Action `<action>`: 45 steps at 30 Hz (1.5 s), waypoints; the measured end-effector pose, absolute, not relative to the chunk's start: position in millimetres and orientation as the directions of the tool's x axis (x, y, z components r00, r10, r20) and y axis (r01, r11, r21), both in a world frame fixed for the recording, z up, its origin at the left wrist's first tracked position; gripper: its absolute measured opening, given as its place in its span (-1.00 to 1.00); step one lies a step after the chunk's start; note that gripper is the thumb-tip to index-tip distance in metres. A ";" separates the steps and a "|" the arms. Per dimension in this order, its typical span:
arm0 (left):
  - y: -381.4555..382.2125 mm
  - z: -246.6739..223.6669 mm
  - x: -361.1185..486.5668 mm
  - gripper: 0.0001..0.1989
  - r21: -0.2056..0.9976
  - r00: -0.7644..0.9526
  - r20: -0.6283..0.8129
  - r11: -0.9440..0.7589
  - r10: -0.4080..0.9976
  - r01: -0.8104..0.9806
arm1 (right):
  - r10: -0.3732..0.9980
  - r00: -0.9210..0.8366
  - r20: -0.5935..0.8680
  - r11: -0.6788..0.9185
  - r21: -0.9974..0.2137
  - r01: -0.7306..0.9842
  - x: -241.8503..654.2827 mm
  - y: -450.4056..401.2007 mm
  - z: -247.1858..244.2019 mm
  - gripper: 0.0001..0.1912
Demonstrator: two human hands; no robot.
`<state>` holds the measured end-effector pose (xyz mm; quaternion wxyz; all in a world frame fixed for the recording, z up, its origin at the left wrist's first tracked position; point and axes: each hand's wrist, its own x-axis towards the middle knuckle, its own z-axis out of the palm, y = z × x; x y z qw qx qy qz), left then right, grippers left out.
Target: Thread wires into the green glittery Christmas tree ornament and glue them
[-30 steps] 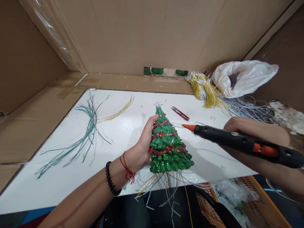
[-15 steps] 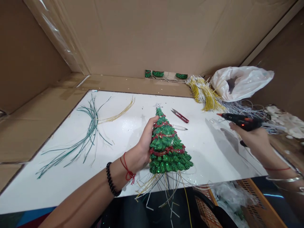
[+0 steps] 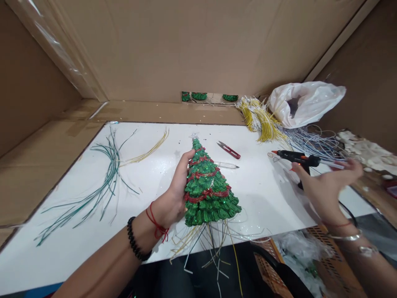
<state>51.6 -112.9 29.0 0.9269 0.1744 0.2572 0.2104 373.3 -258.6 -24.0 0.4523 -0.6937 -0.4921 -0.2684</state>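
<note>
My left hand (image 3: 172,195) grips the left side of a green glittery Christmas tree (image 3: 207,191) with red garlands, which lies on the white board (image 3: 273,198). Thin yellow, white and dark wires hang from the tree's base over the board's near edge. My right hand (image 3: 325,186) hovers with its fingers spread and nothing in it, right behind a black glue gun (image 3: 291,156) with an orange tip. The gun stands on the board, tip pointing left.
Red-handled snips (image 3: 229,150) and a white pen-like stick (image 3: 226,165) lie beyond the tree. Loose green wires (image 3: 102,182) spread at left. A yellow wire bundle (image 3: 260,120), a white plastic bag (image 3: 304,103) and cardboard walls stand behind. An orange basket (image 3: 279,273) sits below.
My right hand carried the glue gun away from the tree to the right, set it on the board and let go. The left hand kept its hold on the tree.
</note>
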 end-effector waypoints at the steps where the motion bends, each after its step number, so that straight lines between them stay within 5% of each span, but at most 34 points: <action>1: -113.2 29.6 51.5 -0.58 0.425 0.765 -0.428 0.854 0.481 -0.299 | 0.262 0.392 0.882 -0.221 -0.340 0.914 359.4 -260.8 -20.5 -0.13; 3: -113.9 30.7 51.7 -0.58 0.411 0.742 -0.475 0.865 0.473 -0.288 | 0.302 0.323 0.897 -0.243 -0.254 0.936 322.9 -262.8 -10.5 0.01; 6: -115.2 32.3 52.7 -0.59 0.416 0.741 -0.497 0.873 0.452 -0.254 | 0.711 0.028 0.703 0.082 -0.123 0.989 266.8 -251.7 8.1 -0.18; 8: -115.8 33.2 53.6 -0.58 0.444 0.747 -0.484 0.863 0.456 -0.239 | 0.883 -0.120 0.454 0.236 -0.207 0.949 245.0 -235.9 21.2 -0.23; 10: -116.1 34.1 54.0 -0.58 0.461 0.762 -0.451 0.852 0.465 -0.248 | 0.957 -0.195 0.216 0.259 -0.325 0.909 240.4 -220.1 36.2 -0.54; 11: -116.0 34.4 53.9 -0.58 0.461 0.766 -0.437 0.849 0.471 -0.259 | 0.965 -0.256 0.060 0.257 -0.413 0.874 243.1 -214.2 44.8 -0.69; 13: -115.8 34.6 53.4 -0.59 0.464 0.766 -0.433 0.846 0.475 -0.262 | 0.845 -0.478 -0.241 0.236 -0.633 0.737 252.7 -207.6 63.1 -0.65; 14: -115.6 34.3 53.0 -0.59 0.468 0.762 -0.444 0.847 0.471 -0.251 | 0.785 -0.564 -0.257 0.224 -0.730 0.646 257.3 -206.7 72.1 -0.62; 16: -115.3 33.3 52.3 -0.59 0.469 0.743 -0.479 0.852 0.467 -0.233 | 0.723 -0.690 0.004 0.293 -0.908 0.301 261.8 -207.3 87.0 -0.61; 18: -114.9 32.0 52.2 -0.59 0.464 0.734 -0.501 0.858 0.458 -0.219 | 0.783 -0.439 0.440 0.485 -0.874 -0.011 257.8 -207.8 95.7 -0.64; 20: -114.7 31.1 52.7 -0.59 0.468 0.731 -0.506 0.858 0.458 -0.214 | 0.799 -0.099 0.593 0.601 -0.795 0.084 247.5 -205.3 97.3 -0.72; 23: -114.2 31.2 53.9 -0.56 0.498 0.736 -0.485 0.841 0.472 -0.211 | 0.819 -0.159 0.552 0.563 -0.719 0.408 229.6 -197.2 88.3 -0.76; 26: -113.1 32.2 54.2 -0.53 0.512 0.720 -0.483 0.828 0.498 -0.229 | 0.769 -0.304 0.562 0.637 -0.636 0.435 215.6 -192.9 74.1 -0.52; 31: -108.6 30.8 52.2 -0.55 0.482 0.698 -0.481 0.825 0.530 -0.295 | 0.774 -0.264 0.575 0.609 -0.562 0.560 200.4 -201.9 61.0 -0.09; 35: -106.5 28.7 51.4 -0.53 0.474 0.684 -0.485 0.821 0.545 -0.318 | 0.762 -0.251 0.598 0.581 -0.458 0.673 194.2 -204.7 55.2 -0.11; 45: -106.7 26.6 50.9 -0.52 0.397 0.772 -0.432 0.867 0.467 -0.302 | 0.749 -0.289 0.596 0.602 -0.431 0.672 193.2 -200.6 51.0 -0.21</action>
